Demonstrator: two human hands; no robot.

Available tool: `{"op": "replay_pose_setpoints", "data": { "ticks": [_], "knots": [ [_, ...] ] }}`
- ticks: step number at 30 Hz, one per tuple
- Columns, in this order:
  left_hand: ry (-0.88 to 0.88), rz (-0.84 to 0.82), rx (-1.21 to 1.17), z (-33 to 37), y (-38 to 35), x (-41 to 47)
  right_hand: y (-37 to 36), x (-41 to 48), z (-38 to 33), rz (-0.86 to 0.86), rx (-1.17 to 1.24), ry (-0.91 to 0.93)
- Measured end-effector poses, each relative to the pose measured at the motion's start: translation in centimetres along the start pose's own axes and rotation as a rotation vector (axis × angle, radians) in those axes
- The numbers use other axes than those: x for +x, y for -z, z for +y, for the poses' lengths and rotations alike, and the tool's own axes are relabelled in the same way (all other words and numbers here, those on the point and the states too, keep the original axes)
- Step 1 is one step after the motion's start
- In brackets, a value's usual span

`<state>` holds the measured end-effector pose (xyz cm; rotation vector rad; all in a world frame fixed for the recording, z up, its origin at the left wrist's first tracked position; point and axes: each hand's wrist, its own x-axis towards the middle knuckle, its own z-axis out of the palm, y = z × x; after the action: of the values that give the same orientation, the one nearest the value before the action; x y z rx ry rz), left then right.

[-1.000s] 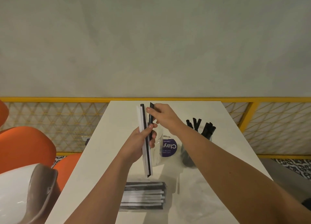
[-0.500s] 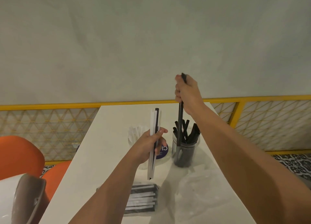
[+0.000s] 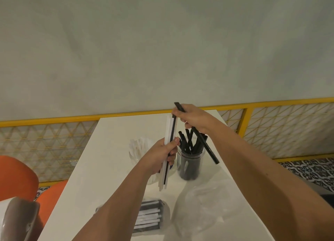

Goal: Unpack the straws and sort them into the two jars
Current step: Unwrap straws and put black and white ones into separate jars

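Observation:
My left hand point(image 3: 159, 156) grips an upright bundle of white and black straws point(image 3: 169, 132) above the white table point(image 3: 108, 159). My right hand point(image 3: 194, 118) grips a single black straw point(image 3: 207, 145), tilted with its lower end to the right of the jar of black straws point(image 3: 189, 165). The right fingertips are next to the top of the bundle. A clear jar of white straws point(image 3: 138, 149) stands left of the black one, partly hidden by my left hand. A pack of wrapped straws point(image 3: 149, 217) lies near the front edge.
Crumpled clear plastic wrap point(image 3: 202, 204) lies on the table at the front right. A yellow mesh railing point(image 3: 271, 125) runs behind the table. Orange chairs point(image 3: 16, 177) stand to the left, and a white and brown object point(image 3: 18, 221) is at the bottom left.
My right hand has come down and left from above the black jar to the bundle's top, and its black straw has gone from upright to tilted. My left hand still holds the bundle.

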<state>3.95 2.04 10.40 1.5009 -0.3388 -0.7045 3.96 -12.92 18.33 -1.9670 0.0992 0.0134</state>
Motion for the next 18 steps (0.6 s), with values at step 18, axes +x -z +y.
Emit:
{"op": "replay_pose_setpoints", "data": {
  "ticks": [18],
  "knots": [
    [0.048,0.293,0.044,-1.6,1.7,0.8,3.9,0.8,0.1,0.590,0.403,0.355]
  ]
}}
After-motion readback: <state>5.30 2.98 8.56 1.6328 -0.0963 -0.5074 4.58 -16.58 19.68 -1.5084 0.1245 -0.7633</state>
